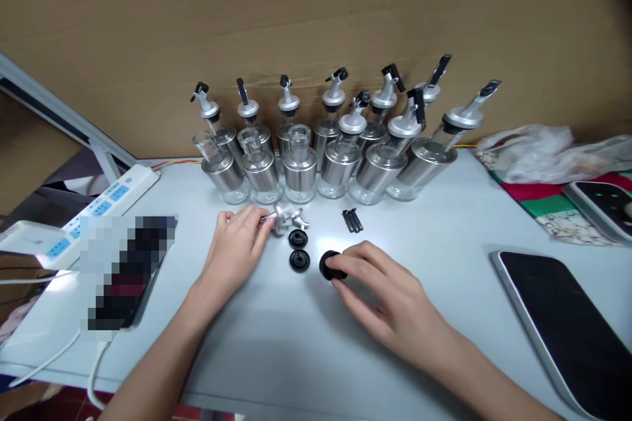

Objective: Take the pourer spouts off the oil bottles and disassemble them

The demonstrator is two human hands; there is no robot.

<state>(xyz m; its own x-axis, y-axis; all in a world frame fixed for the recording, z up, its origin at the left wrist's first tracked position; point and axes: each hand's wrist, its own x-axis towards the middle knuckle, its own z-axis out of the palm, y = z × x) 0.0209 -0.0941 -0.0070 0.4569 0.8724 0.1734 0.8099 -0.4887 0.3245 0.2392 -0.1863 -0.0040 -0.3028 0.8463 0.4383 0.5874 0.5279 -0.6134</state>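
My left hand (241,237) is closed on a silver pour spout (282,217) low over the table; more silver spout parts lie against it, partly hidden. Between the thumb and fingers of my right hand (385,289) is a round black stopper (330,264), close to the tabletop. Two more black ring-shaped stoppers (299,260) lie flat between my hands. Several small black flip caps (352,220) rest side by side above my right hand. Behind them, three glass bottles with steel sleeves (300,171) have open necks.
Several capped oil bottles (380,168) with spouts stand at the back against a cardboard wall (316,13). At left are a power strip (99,210) and a partly blurred phone (143,276) with cables. A large dark-screened device (563,322), another device (600,207) and a plastic bag (538,151) lie right.
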